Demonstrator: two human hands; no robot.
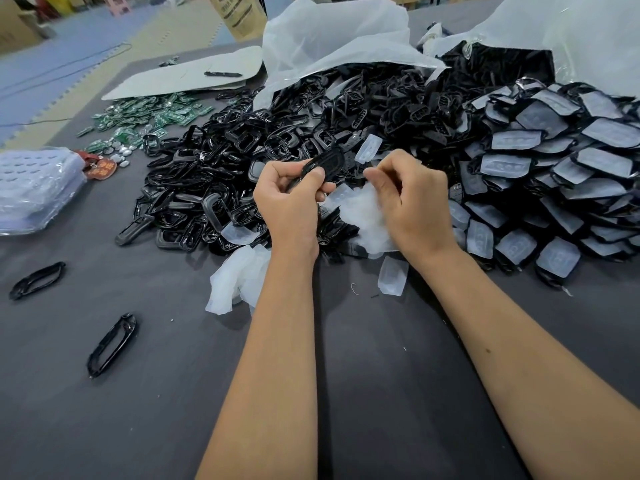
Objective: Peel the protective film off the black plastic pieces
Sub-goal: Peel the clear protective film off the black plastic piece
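- The left hand holds a black plastic piece up above the grey table, with its fingers and thumb curled round the lower end
- The right hand is just beside it, with its fingers curled in and the fingertips pinched together; I cannot tell if there is film between them
- The two hands are close, but they do not touch
- Under the right hand lies a soft heap of peeled clear film
- More crumpled film lies on the table near the left wrist
- Behind the hands is a big pile of black frames, shaped like rings
- To the right is a pile of black pieces with film still on, stacked like tiles
- White plastic bags lie open at the back, and black parts spill out of them
- Small green circuit boards lie far to the left, near a flat grey card
- Two loose black frames lie alone on the table at the left
- A clear bag sits at the left edge
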